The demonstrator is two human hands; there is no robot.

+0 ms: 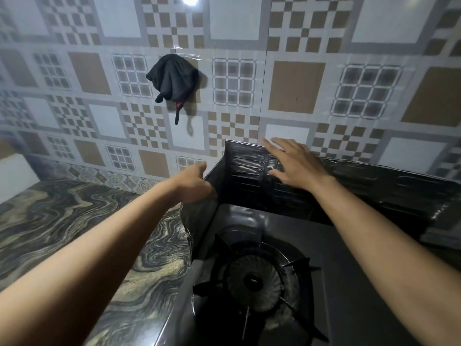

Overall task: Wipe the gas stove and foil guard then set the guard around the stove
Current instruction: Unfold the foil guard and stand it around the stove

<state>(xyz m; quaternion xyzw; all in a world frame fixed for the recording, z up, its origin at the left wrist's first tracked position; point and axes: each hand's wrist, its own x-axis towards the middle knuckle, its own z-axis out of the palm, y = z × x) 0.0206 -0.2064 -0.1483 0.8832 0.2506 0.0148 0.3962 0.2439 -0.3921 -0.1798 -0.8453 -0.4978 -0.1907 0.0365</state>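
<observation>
Hands: you are holding out two, left hand (193,184) and right hand (295,162).
Stove (349,283): one.
Burner (254,280): one.
Foil guard (244,188): one.
Cloth (172,76): one.

No readable text, brand, number or sign shows: the gas stove (329,290), the foil guard (244,168) and the patterned wall tiles (296,86) bear no legible lettering

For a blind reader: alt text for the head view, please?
A person's left hand grips the left wing of a foil guard standing behind and beside a gas stove, while the open right hand reaches its back panel. A black cloth hangs on the tiled wall.
</observation>
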